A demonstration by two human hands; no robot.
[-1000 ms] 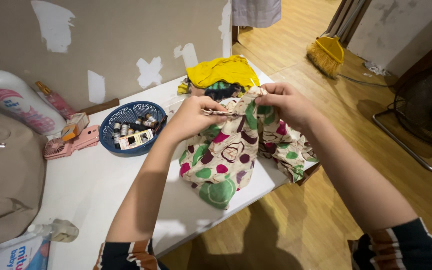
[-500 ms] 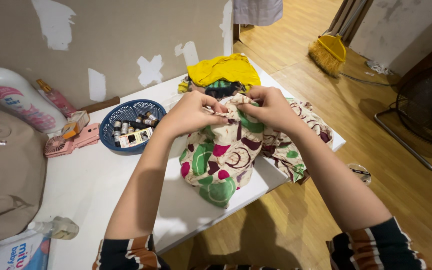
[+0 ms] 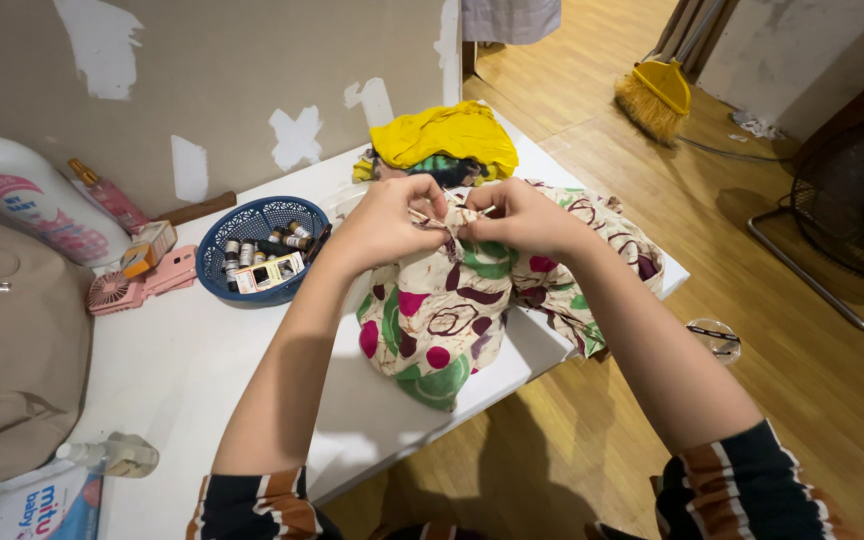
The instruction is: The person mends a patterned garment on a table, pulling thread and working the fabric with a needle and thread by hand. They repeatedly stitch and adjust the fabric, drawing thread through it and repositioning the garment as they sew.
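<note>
patterned cloth pinched at its top edge

your left hand (image 3: 384, 222) and right hand (image 3: 520, 215) are both closed, pinching the gathered top of the patterned cloth (image 3: 444, 322). it hangs from there toward you, long axis running down over the near edge of the tabletop (image 3: 192, 360). a loosened pinch would likely let it slide to the floor (image 3: 802, 330).

The hands (image 3: 457, 222) hide the pinched part of the patterned cloth (image 3: 452, 320); basket (image 3: 220, 282) bottles too small to tell.
</note>
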